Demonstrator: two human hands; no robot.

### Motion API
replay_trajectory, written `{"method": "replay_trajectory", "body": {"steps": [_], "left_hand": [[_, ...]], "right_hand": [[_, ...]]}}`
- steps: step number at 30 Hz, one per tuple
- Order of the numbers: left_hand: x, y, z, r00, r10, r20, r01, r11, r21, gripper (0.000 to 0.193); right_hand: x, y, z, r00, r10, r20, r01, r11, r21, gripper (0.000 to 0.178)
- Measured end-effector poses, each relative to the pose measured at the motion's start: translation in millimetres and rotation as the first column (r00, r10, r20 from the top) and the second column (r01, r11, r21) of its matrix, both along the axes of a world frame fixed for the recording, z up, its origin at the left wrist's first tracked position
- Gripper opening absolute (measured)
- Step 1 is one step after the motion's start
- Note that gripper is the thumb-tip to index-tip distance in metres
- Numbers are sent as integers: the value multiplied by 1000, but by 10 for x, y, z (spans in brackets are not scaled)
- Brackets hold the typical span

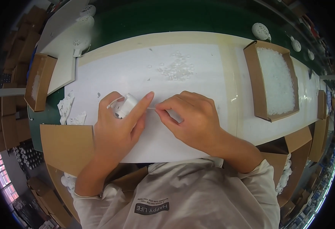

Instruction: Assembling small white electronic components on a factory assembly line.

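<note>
We're probably midway, left hand (pixel 116 128) curled round the part (pixel 129 104), right hand (pixel 194 116) pinching a strand (pixel 151 108) beside it, loose rings (pixel 179 69) beyond.

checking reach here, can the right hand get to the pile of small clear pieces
Probably yes: the pile lies just beyond the right hand on the white tabletop, nothing standing between, though that hand's fingers seem to pinch a thin cord.

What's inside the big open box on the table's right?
The big open box holds lots of small whitish pieces. They cover the bottom, so what's beneath can't be seen.
</note>
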State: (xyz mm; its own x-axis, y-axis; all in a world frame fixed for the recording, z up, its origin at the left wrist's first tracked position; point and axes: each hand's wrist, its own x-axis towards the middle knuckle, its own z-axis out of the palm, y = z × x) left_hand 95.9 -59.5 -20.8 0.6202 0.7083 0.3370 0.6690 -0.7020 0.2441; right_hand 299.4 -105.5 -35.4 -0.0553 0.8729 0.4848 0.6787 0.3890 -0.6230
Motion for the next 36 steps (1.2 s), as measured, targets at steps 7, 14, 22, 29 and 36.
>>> {"method": "replay_trajectory", "body": {"steps": [7,14,22,29,36], "left_hand": [[-33,66,-17,969,-177,173,198,974,-112,87],[2,-5,-90,952,-179,247,216,967,-133,98],[-10,-84,-42,944,-169,284,251,926,-282,105],[-39,-119,39,895,-72,440,380,637,-671,106],[74,-208,-37,982,-104,158,149,939,-311,100]], "right_hand": [[46,43,29,842,110,-529,-277,928,-249,17],[-71,-13,-23,681,6,-732,-320,902,-290,16],[-86,-10,-42,360,-44,-932,-477,849,-225,15],[147,111,-50,867,306,-394,-352,935,-49,17],[80,37,-27,955,232,-183,-248,966,-72,16]]}}
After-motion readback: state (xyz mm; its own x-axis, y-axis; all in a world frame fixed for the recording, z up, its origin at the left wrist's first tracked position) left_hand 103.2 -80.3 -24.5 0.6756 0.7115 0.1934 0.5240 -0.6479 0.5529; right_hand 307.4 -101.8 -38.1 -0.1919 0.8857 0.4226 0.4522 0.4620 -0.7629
